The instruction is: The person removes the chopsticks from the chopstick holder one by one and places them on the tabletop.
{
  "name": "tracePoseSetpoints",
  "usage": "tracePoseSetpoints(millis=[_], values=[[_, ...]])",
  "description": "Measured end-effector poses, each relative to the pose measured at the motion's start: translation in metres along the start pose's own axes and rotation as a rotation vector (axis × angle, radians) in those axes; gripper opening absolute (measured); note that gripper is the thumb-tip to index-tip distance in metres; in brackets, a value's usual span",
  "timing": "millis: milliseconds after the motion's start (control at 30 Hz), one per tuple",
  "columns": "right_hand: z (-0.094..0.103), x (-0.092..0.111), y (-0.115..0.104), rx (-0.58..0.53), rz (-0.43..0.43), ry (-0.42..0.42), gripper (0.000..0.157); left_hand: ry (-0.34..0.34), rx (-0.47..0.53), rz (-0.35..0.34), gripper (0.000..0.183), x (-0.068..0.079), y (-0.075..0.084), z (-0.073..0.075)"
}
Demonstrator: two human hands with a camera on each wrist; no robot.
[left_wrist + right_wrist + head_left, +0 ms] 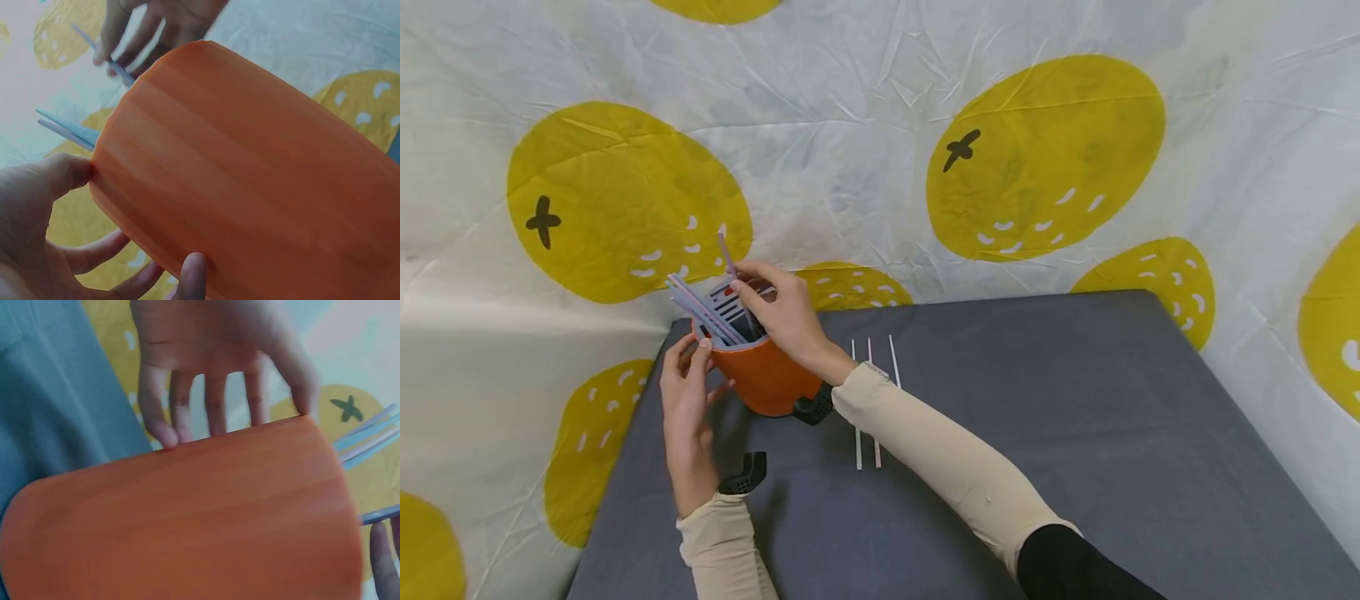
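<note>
An orange container (pixel 767 375) with a pale inner lining stands tilted at the table's far left. Thin straw-like sticks (pixel 694 302), pale blue and purple, lean out of its mouth beside a slotted insert (pixel 727 302). My left hand (pixel 685 408) grips the container from the left, thumb at the rim and fingers along its side. Above the mouth, my right hand (pixel 786 315) pinches a purple stick (pixel 724 250) whose lower end is inside the container. The left wrist view also shows this stick (pixel 87 39) between the right fingers.
Three pale sticks lie roughly parallel on the grey table (pixel 1037 400), right of the container: a whitish one (pixel 858 450), a pinkish one (pixel 877 454) and another white one (pixel 893 354). My right forearm (pixel 940 450) passes over them. Behind hangs a white cloth (pixel 850 192) with yellow fruit prints.
</note>
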State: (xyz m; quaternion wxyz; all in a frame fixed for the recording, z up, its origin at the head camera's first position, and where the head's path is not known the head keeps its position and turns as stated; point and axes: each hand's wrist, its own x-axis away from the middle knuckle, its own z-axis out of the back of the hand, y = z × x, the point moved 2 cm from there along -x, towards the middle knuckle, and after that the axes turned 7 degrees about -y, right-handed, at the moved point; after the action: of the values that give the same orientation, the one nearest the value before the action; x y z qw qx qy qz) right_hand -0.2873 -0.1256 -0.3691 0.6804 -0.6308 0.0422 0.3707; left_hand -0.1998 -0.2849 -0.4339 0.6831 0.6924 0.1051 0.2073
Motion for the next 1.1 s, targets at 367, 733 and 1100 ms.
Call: tracePoseSetpoints(millis=[367, 733, 1100], values=[[0.025, 0.014, -0.031, 0.022, 0.276, 0.124, 0.030, 0.009, -0.006, 0.005, 0.062, 0.001, 0.002, 0.002], [0.061, 0.042, -0.043, -0.209, 0.454, 0.386, 0.038, 0.011, 0.001, 0.016, 0.060, 0.002, 0.002, 0.001], [0.101, 0.081, -0.026, -0.318, 0.335, 0.461, 0.044, 0.006, 0.007, 0.011, 0.060, 0.002, 0.001, -0.001]])
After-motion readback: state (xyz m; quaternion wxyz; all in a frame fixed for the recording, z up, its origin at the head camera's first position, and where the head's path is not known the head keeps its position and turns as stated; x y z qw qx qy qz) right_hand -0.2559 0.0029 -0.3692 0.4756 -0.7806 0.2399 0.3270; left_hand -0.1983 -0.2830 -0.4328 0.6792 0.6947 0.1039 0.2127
